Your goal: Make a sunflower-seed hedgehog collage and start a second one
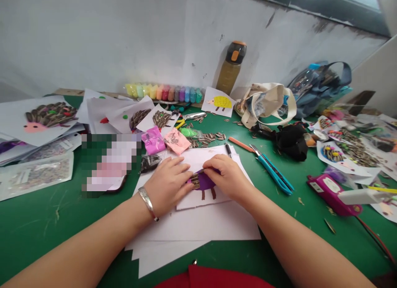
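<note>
While both our hands rest on the white paper sheet [198,203] at the middle of the green table mat [46,230], we work on the purple clay hedgehog shape [204,183] stuck on it, which sits between the two hands. Our left hand [167,185], silver bangle on the wrist, lies flat with fingers loosely curled, fingertips touching the row of striped sunflower seeds [194,180] along the shape's left edge; it grasps nothing we can see. Our right hand [228,176] is pinched at thumb and forefinger on one seed at the top of the purple body; the seed itself is mostly hidden, so the grip is only partly readable. Two brown clay legs show below the body. The sheet lies on a stack of more white paper. Just beyond the hands: a pink clay packet [153,140], a salmon clay packet [177,141] and a loose pile of sunflower seeds [207,138]. To the right, apart from the hands, lie a teal utility knife [273,170] and an orange pencil [241,144]. A row of pastel clay tubs [164,92] and an amber water bottle with orange lid [231,67] stand against the white wall. Finished seed hedgehog pictures [49,116] lie at left.
</note>
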